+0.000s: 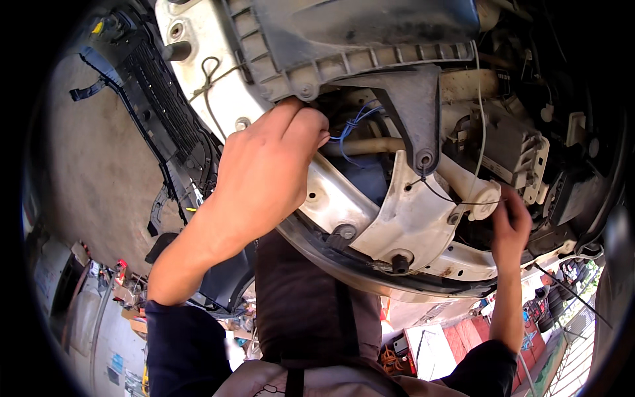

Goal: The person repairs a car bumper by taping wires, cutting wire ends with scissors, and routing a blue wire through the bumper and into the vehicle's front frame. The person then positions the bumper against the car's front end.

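Note:
My left hand (268,165) is closed just below the edge of a black plastic air filter housing (357,33), over the white front panel (340,198) of a car's engine bay. Its fingertips curl out of sight beside a looped blue wire (350,129), so what they grip is hidden. On the far side of the white filler cap (486,200), my right hand (510,221) pinches the end of a thin black wire (446,197). That wire runs across the cap from the bolt hole of a black bracket (420,119).
A black cord loop (208,76) hangs over the panel at upper left. A large black plastic trim part (145,86) lies on the floor at left. Dark engine-bay modules (512,145) sit right of the bracket. Assorted tools and clutter (129,291) are at lower left.

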`<state>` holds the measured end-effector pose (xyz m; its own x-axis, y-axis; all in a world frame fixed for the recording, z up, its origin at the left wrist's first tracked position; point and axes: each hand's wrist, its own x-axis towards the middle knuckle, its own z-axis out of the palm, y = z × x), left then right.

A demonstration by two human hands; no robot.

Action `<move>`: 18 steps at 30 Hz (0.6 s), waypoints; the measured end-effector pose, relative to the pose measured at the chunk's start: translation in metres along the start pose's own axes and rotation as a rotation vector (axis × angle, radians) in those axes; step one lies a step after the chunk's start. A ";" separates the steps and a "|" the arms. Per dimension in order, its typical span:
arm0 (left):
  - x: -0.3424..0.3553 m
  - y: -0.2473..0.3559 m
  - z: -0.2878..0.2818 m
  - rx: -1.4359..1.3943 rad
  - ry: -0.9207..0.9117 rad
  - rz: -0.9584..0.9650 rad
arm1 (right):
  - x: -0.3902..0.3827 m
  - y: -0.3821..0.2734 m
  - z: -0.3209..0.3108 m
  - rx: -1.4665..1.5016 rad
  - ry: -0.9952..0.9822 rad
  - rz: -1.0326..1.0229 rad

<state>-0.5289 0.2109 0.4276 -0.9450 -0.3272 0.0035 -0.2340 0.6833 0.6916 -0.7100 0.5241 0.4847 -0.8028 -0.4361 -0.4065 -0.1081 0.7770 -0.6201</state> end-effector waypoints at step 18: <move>-0.074 0.006 -0.018 -0.594 0.227 -0.212 | -0.020 -0.143 0.153 -0.009 -0.228 -0.472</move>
<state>-0.4562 0.2280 0.4446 -0.8057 -0.5883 -0.0696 -0.1824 0.1344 0.9740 -0.5894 0.3521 0.4790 -0.5179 -0.8264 -0.2209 -0.4330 0.4759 -0.7655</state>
